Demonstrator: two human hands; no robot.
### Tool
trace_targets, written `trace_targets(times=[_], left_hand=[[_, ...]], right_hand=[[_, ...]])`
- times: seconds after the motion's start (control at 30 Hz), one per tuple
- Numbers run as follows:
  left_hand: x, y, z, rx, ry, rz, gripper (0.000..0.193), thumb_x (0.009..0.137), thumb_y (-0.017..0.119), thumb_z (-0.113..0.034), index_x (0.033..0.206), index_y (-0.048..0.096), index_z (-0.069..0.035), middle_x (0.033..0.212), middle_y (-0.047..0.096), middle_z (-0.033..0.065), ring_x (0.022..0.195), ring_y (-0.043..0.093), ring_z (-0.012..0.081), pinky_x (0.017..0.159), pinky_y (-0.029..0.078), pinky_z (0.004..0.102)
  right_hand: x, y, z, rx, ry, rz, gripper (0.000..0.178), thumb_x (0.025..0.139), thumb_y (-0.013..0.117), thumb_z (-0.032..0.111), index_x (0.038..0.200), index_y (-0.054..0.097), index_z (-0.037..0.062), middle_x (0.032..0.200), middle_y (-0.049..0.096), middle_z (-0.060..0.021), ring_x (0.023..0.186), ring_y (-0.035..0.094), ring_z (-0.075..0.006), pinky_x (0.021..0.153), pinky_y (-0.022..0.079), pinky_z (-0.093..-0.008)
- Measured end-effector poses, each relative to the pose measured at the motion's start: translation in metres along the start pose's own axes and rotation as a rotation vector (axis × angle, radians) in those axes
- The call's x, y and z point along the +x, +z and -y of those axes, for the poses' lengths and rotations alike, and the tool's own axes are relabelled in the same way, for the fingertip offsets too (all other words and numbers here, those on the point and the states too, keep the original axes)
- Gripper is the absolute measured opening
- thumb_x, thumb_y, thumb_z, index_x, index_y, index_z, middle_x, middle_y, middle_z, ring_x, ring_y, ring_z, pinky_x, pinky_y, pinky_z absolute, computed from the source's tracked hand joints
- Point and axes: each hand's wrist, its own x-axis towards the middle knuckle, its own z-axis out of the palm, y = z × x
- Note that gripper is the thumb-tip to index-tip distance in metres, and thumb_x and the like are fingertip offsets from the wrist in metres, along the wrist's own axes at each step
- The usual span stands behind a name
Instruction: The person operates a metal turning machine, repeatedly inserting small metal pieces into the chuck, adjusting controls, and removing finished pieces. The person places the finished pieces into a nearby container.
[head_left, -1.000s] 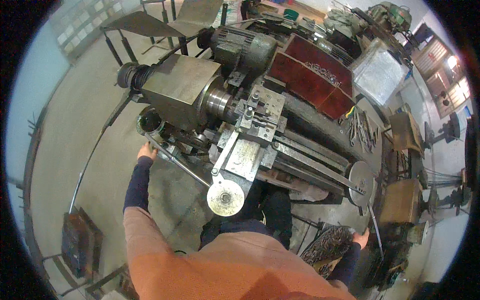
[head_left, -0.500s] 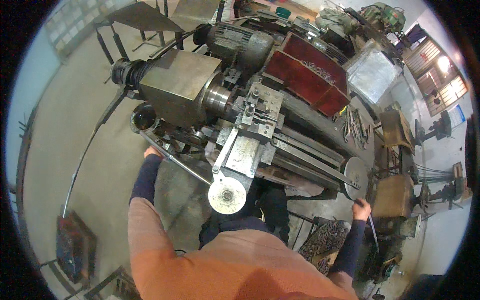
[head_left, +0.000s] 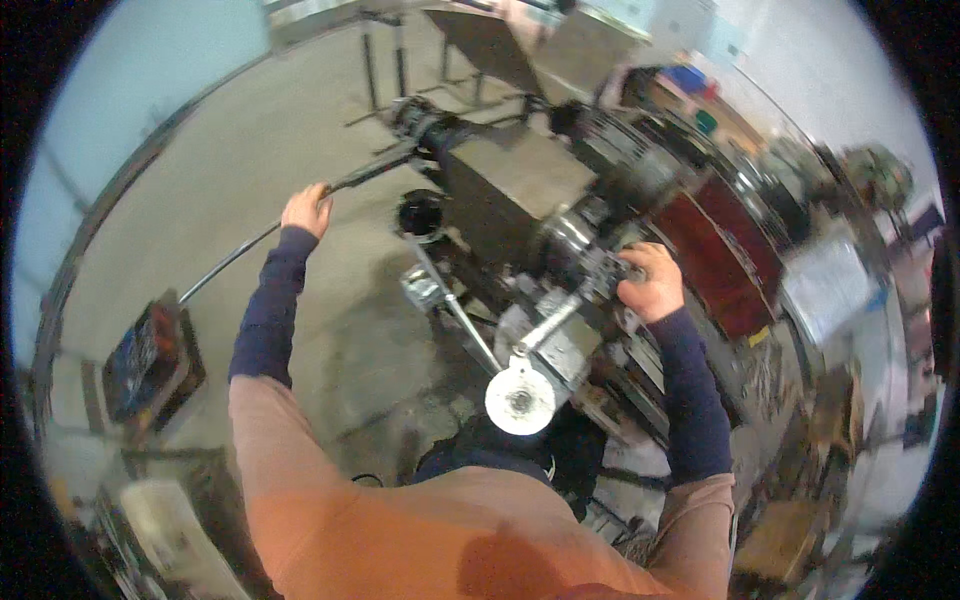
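Observation:
A small metal lathe stands before me, its box-shaped headstock (head_left: 520,170) left of the spindle nose (head_left: 568,238). At the far left my left hand (head_left: 308,210) is closed round a long metal rod (head_left: 243,248) that slopes from the headstock's outer end down to a dark box. My right hand (head_left: 652,283) curls over the tool post (head_left: 603,272) beside the spindle; motion blur hides exactly which part its fingers grip. A round pale handwheel (head_left: 520,398) sits close to my body. From a dark round cup (head_left: 420,214), a lever bar (head_left: 455,310) runs toward that wheel.
Behind the lathe lie a motor (head_left: 625,150) and a dark red tray (head_left: 722,255). A silvery sheet-covered block (head_left: 833,285) stands to the right. The dark box (head_left: 150,365) is on the floor at left. Metal stands (head_left: 480,50) rise at the back.
My left hand has moved from below the lathe out to the long rod. My right hand has left the wheel at the right end and is now at the tool post. The view has turned left.

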Motion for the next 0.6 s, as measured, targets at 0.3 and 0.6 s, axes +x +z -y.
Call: trace_targets(times=[0.3, 0.6], left_hand=[[-0.065, -0.041, 0.014, 0.317, -0.511, 0.402, 0.049, 0.075, 0.054, -0.053, 0.100, 0.060, -0.011, 0.093, 0.063, 0.0115, 0.088, 0.061, 0.0279, 0.077, 0.047, 0.0409], [-0.103, -0.055, -0.089, 0.198, -0.518, 0.300, 0.038, 0.073, 0.059, -0.040, 0.089, 0.056, -0.006, 0.084, 0.064, 0.0147, 0.078, 0.063, 0.0302, 0.068, 0.050, 0.0427]], right_hand=[[0.050, 0.069, 0.001, -0.268, 0.205, 0.442, 0.022, 0.059, 0.061, 0.024, 0.071, 0.070, 0.0083, 0.071, 0.063, -0.0175, 0.066, 0.063, -0.0344, 0.069, 0.051, -0.0394], [0.052, 0.055, 0.005, -0.224, 0.245, 0.482, 0.022, 0.054, 0.063, 0.023, 0.069, 0.070, 0.0091, 0.071, 0.064, -0.0170, 0.067, 0.063, -0.0322, 0.067, 0.051, -0.0371]])
